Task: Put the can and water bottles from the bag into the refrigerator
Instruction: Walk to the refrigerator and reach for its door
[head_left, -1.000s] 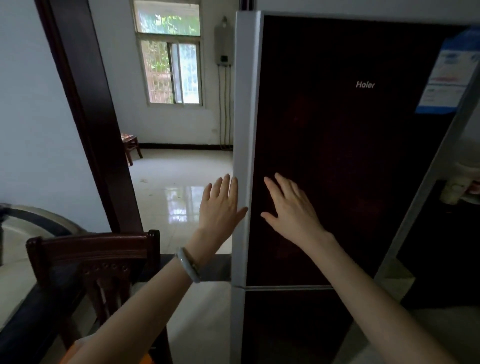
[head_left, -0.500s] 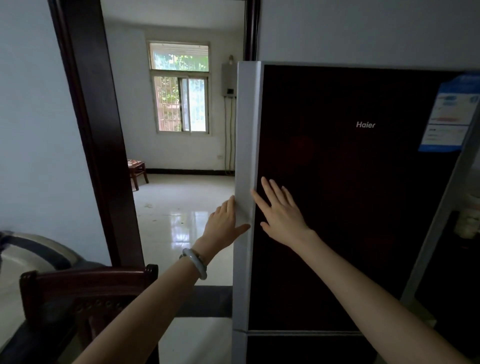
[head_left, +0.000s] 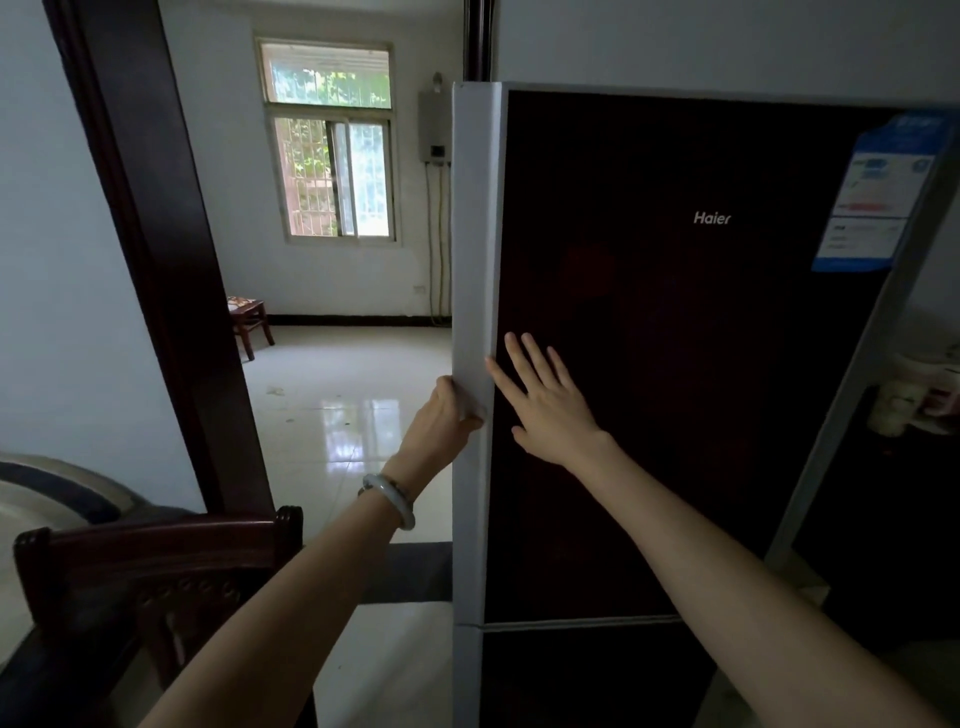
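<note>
From the head camera, looking slightly down along both bare forearms, the refrigerator fills the right half of the scene: a tall unit with a dark, glossy upper door, a pale silver strip running down its left edge, and the word "Haier" printed in white near the top. A blue and white energy label is stuck at the door's upper right corner. The seam between the upper door and the lower one shows low in the picture.

The left hand is wrapped around that silver left edge, thumb on the front face and fingers curled behind it out of sight, so it is clasping the door's rim. A pale bangle sits on that wrist. The right hand lies flat on the dark panel just beside the strip, fingers spread and pointing up, holding nothing.

The door looks swung out a little on its right side, where a shelf with pale containers shows dimly, though the light there is too poor to be sure what they are. No can, bottles or bag are anywhere in this view.

To the left stands a dark wooden door frame, and through it a tiled room with a barred window. A carved wooden chair back stands at lower left.
</note>
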